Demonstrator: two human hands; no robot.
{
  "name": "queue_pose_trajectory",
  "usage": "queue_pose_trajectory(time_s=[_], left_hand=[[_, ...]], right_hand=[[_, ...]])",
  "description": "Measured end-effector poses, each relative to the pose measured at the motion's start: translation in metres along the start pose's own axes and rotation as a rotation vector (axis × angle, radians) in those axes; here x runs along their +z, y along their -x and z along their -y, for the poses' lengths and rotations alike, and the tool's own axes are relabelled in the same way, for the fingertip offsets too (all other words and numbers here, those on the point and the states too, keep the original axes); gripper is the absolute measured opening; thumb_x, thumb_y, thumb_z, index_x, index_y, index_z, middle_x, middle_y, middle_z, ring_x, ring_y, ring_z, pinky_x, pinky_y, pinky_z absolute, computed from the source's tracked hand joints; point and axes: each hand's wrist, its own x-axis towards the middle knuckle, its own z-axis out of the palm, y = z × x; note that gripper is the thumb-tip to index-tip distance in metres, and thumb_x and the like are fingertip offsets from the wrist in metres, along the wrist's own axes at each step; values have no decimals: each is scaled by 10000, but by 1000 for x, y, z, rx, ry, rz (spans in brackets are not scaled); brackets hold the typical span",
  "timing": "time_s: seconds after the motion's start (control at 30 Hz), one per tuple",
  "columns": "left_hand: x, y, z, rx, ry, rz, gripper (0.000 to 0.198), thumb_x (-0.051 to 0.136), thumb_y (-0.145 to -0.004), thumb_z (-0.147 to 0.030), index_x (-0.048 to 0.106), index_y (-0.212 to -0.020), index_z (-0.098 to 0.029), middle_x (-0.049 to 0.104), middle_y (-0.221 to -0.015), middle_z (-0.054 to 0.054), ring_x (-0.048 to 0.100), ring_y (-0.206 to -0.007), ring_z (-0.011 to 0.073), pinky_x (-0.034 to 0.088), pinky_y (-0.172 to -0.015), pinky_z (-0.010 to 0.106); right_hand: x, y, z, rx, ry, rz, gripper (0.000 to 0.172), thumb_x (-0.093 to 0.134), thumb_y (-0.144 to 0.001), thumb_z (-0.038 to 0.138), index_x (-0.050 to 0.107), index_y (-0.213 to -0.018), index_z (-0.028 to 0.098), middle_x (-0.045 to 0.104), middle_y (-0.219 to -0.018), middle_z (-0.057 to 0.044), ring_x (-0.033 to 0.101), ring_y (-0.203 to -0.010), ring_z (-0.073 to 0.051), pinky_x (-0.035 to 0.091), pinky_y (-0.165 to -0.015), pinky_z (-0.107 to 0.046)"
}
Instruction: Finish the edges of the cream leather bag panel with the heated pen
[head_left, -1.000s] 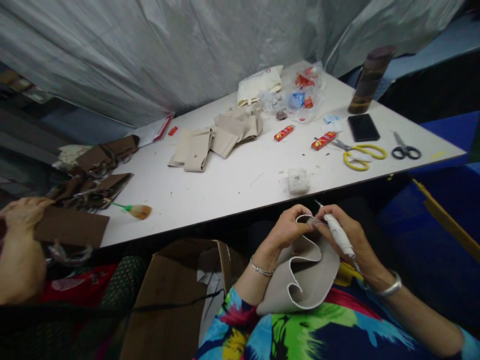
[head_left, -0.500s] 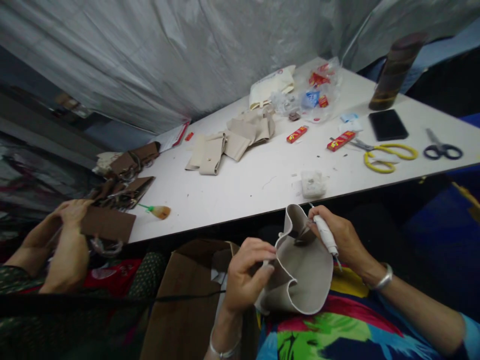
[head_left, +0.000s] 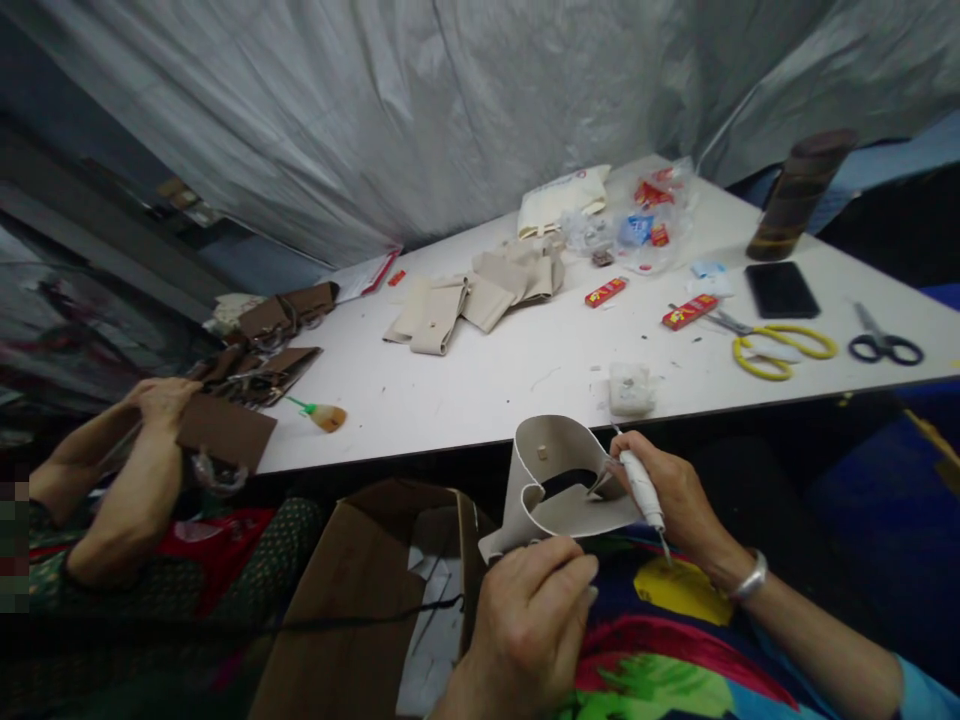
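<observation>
A beige, leather-like bag piece (head_left: 559, 440) is curved into an open loop in front of me, just below the table edge. My right hand (head_left: 667, 485) grips a white-wrapped awl (head_left: 641, 488) with thin metal ends, at the loop's right side. A small shiny pointed piece (head_left: 600, 478) shows by those fingertips, inside the loop; what it is I cannot make out. In front of the piece's lower edge, my left hand (head_left: 529, 620) is closed, fingers curled. Whatever it pinches is hidden.
On the white table (head_left: 480, 390) lie beige pieces (head_left: 495, 285), yellow-handled scissors (head_left: 780, 348), black scissors (head_left: 885, 335), a phone (head_left: 782, 290), a bottle (head_left: 802, 195) and a glue bottle (head_left: 326, 416). A cardboard box (head_left: 352, 590) stands below. A co-worker's hands (head_left: 161, 400) handle brown pieces at left.
My left hand has come off the piece's left rim, down and closer to me, and its fingers have closed. The piece has tipped and its loop changed shape. My right hand still grips the awl.
</observation>
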Motion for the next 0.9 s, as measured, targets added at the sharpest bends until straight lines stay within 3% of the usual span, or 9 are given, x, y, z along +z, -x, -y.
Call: queue_pose_trajectory(time_s=[0.07, 0.13, 0.3, 0.4, 0.5, 0.7, 0.8, 0.9], left_hand=[[4, 3, 10, -58, -50, -58, 365, 650, -939, -146, 654, -1301, -193, 739, -1297, 159, 729, -1156, 286, 611, -964, 387], [7, 4, 19, -99, -88, -30, 361, 655, -941, -167, 650, -1301, -193, 723, -1333, 159, 718, -1177, 305, 608, -983, 415], [11, 6, 24, -131, -80, 128, 133, 579, -964, -138, 698, -973, -197, 740, -920, 82, 721, -822, 241, 590, -724, 352], [17, 9, 19, -99, -65, 98, 167, 554, -956, -110, 651, -851, -198, 669, -806, 53, 671, -750, 222, 527, -663, 330], [24, 10, 17, -106, -19, 36, 149, 561, -962, -117, 646, -867, -194, 656, -821, 49, 659, -768, 208, 503, -682, 311], [19, 8, 24, -235, 22, -265, 151, 625, -980, -164, 651, -833, -188, 636, -847, 33, 630, -786, 165, 491, -716, 270], [-1, 9, 38, -237, 45, -489, 212, 643, -966, -142, 634, -759, -186, 616, -804, 10, 605, -736, 140, 478, -688, 249], [-33, 8, 62, -233, 76, -772, 341, 651, -972, -214, 574, -641, -181, 574, -704, -8, 539, -643, 131, 433, -618, 258]], right_hand=[[1, 1, 0, 0, -19, -9, 81, 564, -1044, 316, 582, -1014, 244, 607, -746, 37, 573, -621, -148, 413, -608, -250], [1, 1, 1, 3, -29, -15, 90, 566, -1046, 325, 583, -1015, 242, 604, -755, 38, 561, -624, -144, 414, -613, -249], [3, 1, 1, 40, -44, 8, 127, 561, -1057, 362, 592, -1017, 245, 613, -764, 35, 563, -639, -148, 407, -618, -253], [4, 1, 0, 75, -95, 21, 182, 557, -1062, 420, 598, -1015, 249, 644, -775, 27, 588, -655, -156, 421, -615, -250], [5, -1, -3, 115, -126, -7, 244, 567, -1051, 490, 603, -1011, 252, 654, -761, 24, 590, -633, -157, 429, -585, -244], [-4, 0, 8, 222, -197, -91, 335, 585, -1007, 579, 618, -974, 247, 624, -657, 32, 586, -538, -160, 435, -491, -238], [-16, 7, 20, 233, -286, -135, 340, 625, -987, 580, 637, -982, 239, 727, -752, -12, 696, -625, -187, 535, -546, -243], [-32, 16, 29, 236, -329, -319, 338, 698, -955, 571, 651, -971, 236, 777, -825, -35, 761, -708, -197, 613, -643, -241]])
